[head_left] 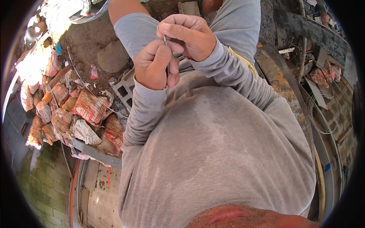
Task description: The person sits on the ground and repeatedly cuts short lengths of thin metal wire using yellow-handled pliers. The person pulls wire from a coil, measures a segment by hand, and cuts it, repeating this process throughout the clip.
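In front of my chest, both hands meet over a thin grey metal piece [165,40] that looks like a short wire. My left hand [153,66] is closed around its lower part, thumb pressed against the fingers. The upper end is pinched between the thumb and fingers of my right hand [193,38], just above and to the right. Part of the piece is hidden by the fingers. Below my left hand and to its left sits a grey hollow concrete block [122,93].
Several filled red-and-white sacks [91,106] are heaped at the left, with a long thin wire [80,78] arching over them. A flat stone [112,57] lies on the dirt. Stained boards [285,83] and a loose wire coil [317,112] are on the right.
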